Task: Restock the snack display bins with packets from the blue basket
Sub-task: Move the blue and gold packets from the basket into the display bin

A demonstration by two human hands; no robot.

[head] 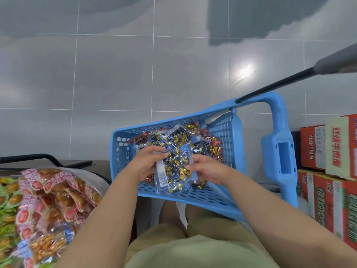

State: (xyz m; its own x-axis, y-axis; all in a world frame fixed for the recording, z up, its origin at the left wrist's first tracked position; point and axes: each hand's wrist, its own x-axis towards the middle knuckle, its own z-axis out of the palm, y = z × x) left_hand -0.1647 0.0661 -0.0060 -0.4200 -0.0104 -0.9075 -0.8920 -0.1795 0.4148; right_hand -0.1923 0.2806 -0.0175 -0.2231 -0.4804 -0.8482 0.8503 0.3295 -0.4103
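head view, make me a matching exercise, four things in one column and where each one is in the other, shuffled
1 candy packet
2 blue basket
3 red cartons
4 pink packets

a stacked at far right
b in the middle, holding more packets
c held by left hand and right hand
d heaped at lower left

Pairs: 1-c, 2-b, 3-a, 4-d

Grey tiled floor (116, 74), glossy, light glare. Red-green printed cartons (326, 198) stacked at right edge.
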